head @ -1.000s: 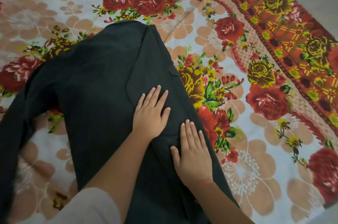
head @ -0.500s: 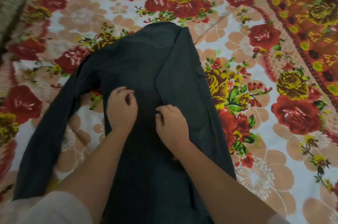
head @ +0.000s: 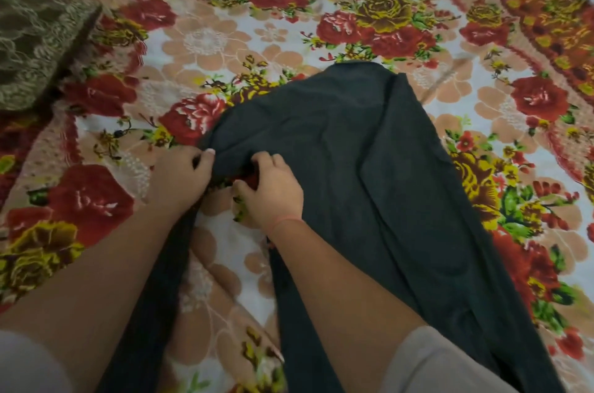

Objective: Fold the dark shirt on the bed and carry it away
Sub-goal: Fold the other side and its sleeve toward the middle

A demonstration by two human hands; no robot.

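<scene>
Dark shirt (head: 369, 174): charcoal, plain, lying on bed, right side folded inward over body, left sleeve trailing toward viewer, underarm fabric bunched and slightly lifted off bed.

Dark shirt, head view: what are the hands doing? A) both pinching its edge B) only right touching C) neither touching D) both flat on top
A: the left hand and the right hand both curl their fingers into the bunched edge of the dark shirt.

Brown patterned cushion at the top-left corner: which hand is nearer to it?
Left. The left hand pinches the dark shirt at its edge, below and right of the brown cushion, not touching it. The right hand grips the shirt beside it, farther right.
</scene>
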